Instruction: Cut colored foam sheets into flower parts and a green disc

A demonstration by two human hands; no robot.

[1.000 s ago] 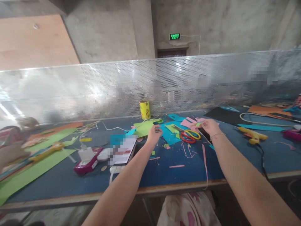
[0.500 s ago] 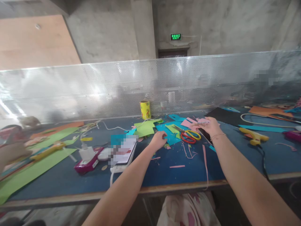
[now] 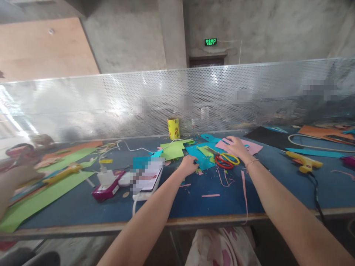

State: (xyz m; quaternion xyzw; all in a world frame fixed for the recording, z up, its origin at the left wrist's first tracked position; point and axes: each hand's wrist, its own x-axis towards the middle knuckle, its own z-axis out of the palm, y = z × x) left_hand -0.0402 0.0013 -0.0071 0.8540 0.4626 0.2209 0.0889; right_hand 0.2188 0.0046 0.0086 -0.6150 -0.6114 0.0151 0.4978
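My left hand (image 3: 189, 164) rests on the blue table (image 3: 222, 201) with its fingers curled under, at the near edge of a teal paper piece (image 3: 197, 157); what they hold, if anything, is hidden. My right hand (image 3: 235, 145) lies with fingers stretched out on a pink paper sheet (image 3: 252, 146). Red-and-yellow scissors (image 3: 226, 161) lie just in front of that wrist. A light green paper piece (image 3: 172, 150) lies beyond my left hand, and thin pink strips (image 3: 244, 184) are scattered on the table.
A yellow can (image 3: 173, 128) stands by the perforated metal screen (image 3: 111, 107). A yellow glue gun (image 3: 303, 162) with its cable lies right. A phone (image 3: 146, 177), a magenta device (image 3: 107, 188) and green sheets (image 3: 41, 195) lie left, beside another person's blurred hand (image 3: 11, 183).
My left hand came down from the light green paper to the table and curled. My right hand lowered the pink piece it was pinching and now lies flat on the pink sheet.
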